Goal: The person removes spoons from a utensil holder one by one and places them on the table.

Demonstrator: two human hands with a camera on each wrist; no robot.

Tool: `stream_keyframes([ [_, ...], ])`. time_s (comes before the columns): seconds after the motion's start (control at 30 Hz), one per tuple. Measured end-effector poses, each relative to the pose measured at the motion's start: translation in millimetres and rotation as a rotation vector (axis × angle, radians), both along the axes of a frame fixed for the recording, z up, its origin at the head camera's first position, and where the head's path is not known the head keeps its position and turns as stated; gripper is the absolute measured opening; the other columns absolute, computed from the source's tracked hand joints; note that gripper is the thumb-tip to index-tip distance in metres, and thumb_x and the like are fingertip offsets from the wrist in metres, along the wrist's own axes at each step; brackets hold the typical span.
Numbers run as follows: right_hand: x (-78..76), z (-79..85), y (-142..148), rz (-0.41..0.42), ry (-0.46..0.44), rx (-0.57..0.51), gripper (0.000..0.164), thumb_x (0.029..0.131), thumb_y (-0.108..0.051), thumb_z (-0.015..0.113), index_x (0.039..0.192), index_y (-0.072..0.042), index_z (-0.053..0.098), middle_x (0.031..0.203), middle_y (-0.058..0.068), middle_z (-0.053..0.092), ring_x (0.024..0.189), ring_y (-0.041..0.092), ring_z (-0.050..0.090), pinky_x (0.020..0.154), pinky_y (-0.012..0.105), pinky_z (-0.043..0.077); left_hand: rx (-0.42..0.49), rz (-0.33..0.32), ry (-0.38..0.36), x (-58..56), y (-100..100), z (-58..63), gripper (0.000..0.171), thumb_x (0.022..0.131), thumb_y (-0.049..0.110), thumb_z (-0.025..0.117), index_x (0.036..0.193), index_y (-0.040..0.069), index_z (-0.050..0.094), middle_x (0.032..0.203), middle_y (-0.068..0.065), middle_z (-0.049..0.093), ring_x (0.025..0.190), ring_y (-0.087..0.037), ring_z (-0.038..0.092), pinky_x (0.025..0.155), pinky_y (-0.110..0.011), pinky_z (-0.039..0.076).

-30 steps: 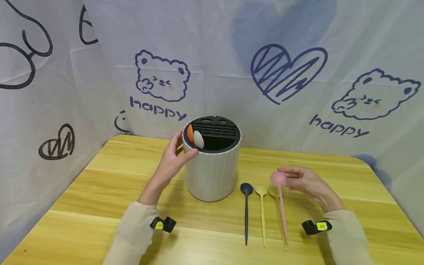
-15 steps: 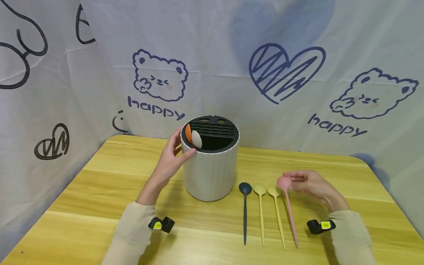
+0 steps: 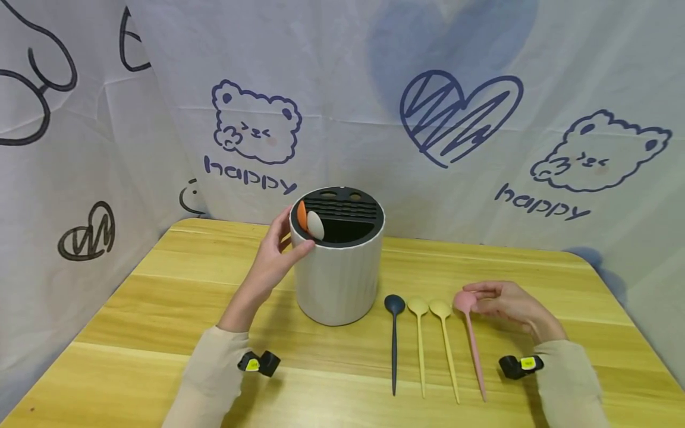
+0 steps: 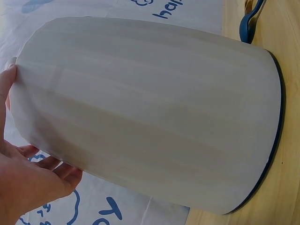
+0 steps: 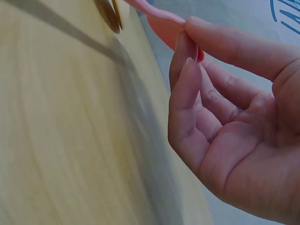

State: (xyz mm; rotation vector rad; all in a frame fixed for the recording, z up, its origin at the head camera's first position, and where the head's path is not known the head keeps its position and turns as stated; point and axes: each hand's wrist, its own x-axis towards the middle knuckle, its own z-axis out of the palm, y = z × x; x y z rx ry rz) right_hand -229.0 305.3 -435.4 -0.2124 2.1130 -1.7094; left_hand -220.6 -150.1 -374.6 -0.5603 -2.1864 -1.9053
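L hand [image 3: 270,263] round white holder [image 3: 337,285] — R hand [image 3: 511,306] w/ pinch on pink spoon [image 3: 474,345] — bowl [image 3: 463,301] prob. off table [image 3: 176,297]

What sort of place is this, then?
It looks like an indoor corner, perhaps arranged for a demonstration: a wooden table holds spoons side by side, and a cartoon-print cloth hangs behind it.

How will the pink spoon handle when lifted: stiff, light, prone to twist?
The pink spoon is likely stiff: its handle looks straight, without sag. Probably light, given that thin handle and small bowl. It might twist, since the right hand pinches it only at the bowl end.
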Motion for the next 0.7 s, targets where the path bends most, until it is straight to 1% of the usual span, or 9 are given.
stream_keyframes([
  [0.23,-1.3,-2.7,-3.7,0.006,0.013,0.03,0.062,0.084,0.005,0.066,0.134,0.023,0.034,0.11,0.01,0.065,0.093,0.014,0.064,0.082,0.032,0.055,-0.001,-0.001,-0.001,-0.1,-0.8,0.0,0.08,0.088,0.028,0.066,0.153,0.009,0.023,0.154,-0.01,0.028,0.139,-0.025,0.027,0.114,-0.046,0.023],
  [0.3,-1.5,-3.5,-4.3,0.005,0.021,0.04,0.062,0.084,0.005,0.066,0.134,0.023,0.035,0.11,0.01,0.065,0.093,0.014,0.064,0.081,0.032,0.055,-0.003,-0.001,-0.001,-0.2,-0.9,-0.1,0.08,0.088,0.027,0.066,0.153,0.01,0.023,0.154,-0.01,0.028,0.139,-0.025,0.027,0.114,-0.046,0.023],
  [0.53,-1.8,-4.9,-3.6,-0.008,0.002,0.067,0.06,0.083,0.002,0.069,0.133,0.021,0.04,0.109,0.01,0.064,0.093,0.015,0.063,0.081,0.031,0.055,-0.008,0.002,0.0,0.1,-0.7,0.6,0.08,0.088,0.028,0.066,0.153,0.009,0.023,0.154,-0.01,0.028,0.14,-0.026,0.027,0.114,-0.047,0.023],
  [0.7,-2.5,-7.0,-2.6,0.003,-0.008,0.073,0.062,0.083,0.0,0.07,0.133,0.021,0.04,0.108,0.01,0.064,0.093,0.016,0.063,0.081,0.03,0.055,-0.005,0.001,0.001,-0.6,0.0,0.3,0.08,0.088,0.028,0.066,0.153,0.009,0.023,0.154,-0.01,0.028,0.14,-0.025,0.027,0.114,-0.046,0.023],
])
